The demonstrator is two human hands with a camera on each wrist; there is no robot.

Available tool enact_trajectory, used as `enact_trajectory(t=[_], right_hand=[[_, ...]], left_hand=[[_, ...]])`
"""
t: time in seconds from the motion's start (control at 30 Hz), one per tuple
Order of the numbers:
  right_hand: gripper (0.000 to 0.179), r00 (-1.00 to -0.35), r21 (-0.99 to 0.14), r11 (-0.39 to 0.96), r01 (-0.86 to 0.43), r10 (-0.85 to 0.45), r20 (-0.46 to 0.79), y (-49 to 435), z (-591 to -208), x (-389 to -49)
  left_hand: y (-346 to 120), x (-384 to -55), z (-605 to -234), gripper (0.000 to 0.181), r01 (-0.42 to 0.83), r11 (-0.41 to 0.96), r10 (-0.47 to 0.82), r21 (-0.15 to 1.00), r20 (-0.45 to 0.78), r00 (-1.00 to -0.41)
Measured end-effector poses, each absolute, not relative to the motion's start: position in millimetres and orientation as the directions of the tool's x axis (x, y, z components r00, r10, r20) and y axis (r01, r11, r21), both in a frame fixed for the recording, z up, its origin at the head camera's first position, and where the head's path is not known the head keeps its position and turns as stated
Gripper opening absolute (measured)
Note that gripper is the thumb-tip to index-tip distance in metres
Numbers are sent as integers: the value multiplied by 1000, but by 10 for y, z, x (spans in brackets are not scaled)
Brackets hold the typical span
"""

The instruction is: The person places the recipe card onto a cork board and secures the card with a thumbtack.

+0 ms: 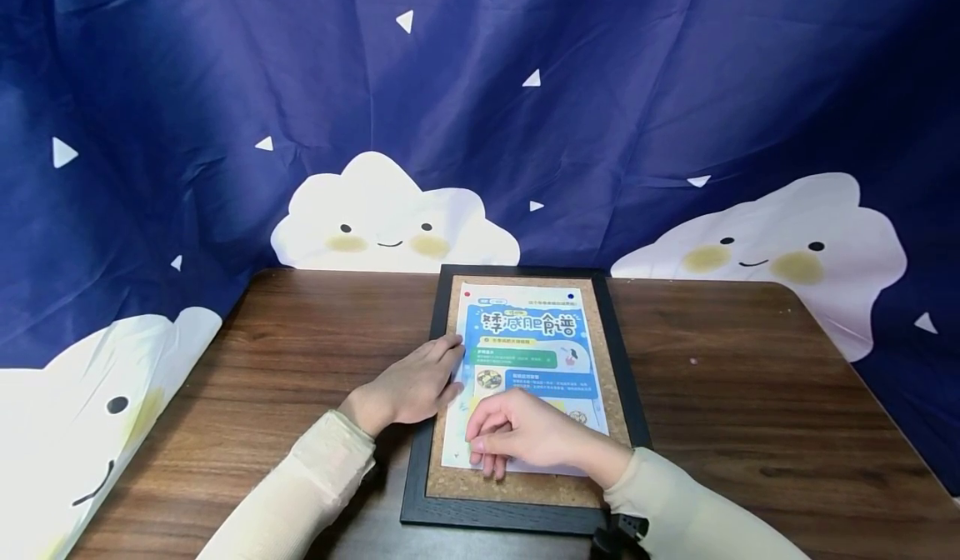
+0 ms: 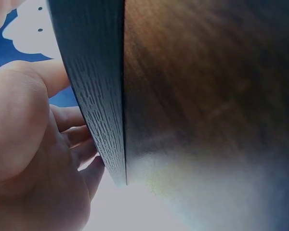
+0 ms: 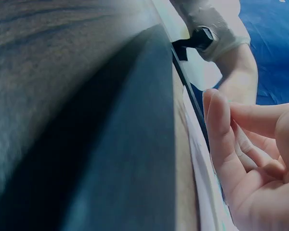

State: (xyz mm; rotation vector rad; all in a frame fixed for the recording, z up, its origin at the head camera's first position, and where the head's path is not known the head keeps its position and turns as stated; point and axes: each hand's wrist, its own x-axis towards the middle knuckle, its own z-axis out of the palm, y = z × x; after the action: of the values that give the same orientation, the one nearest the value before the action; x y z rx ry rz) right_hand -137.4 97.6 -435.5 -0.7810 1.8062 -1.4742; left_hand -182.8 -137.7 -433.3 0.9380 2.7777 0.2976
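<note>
A printed poster (image 1: 525,352) in blue and white lies on a black-framed cork board (image 1: 517,487). A red pushpin (image 1: 467,294) is at its upper left corner and a blue pushpin (image 1: 571,297) at its upper right. My left hand (image 1: 412,383) rests across the board's left frame, fingers fairly straight, fingertips at the poster's edge. Over the lower left part of the poster, my right hand (image 1: 525,433) pinches a pushpin between thumb and index finger; just a speck of green shows at the fingertips (image 3: 221,103). The fingers hide most of it.
The board lies on a dark brown wooden table (image 1: 750,410), its far edge near the table's back. Behind hangs a blue curtain (image 1: 465,68) with white clouds and triangles. A black strap-like device (image 1: 622,535) sits at the right wrist.
</note>
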Motion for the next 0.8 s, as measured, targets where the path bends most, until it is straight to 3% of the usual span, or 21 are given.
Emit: enact_trajectory(t=[0.47,0.8], right_hand=[[12,-601,-981,195,21,-781,-168,832,-4418,-1345],[8,-612,-943,315,104,-728,-310,716,-4332,-1362]], left_hand=[[-1383,-1835,-4343,62,590,768,626,248,-102,-773],[-1387,-1835,-4343,61,595,764,630,250,-95,-770]])
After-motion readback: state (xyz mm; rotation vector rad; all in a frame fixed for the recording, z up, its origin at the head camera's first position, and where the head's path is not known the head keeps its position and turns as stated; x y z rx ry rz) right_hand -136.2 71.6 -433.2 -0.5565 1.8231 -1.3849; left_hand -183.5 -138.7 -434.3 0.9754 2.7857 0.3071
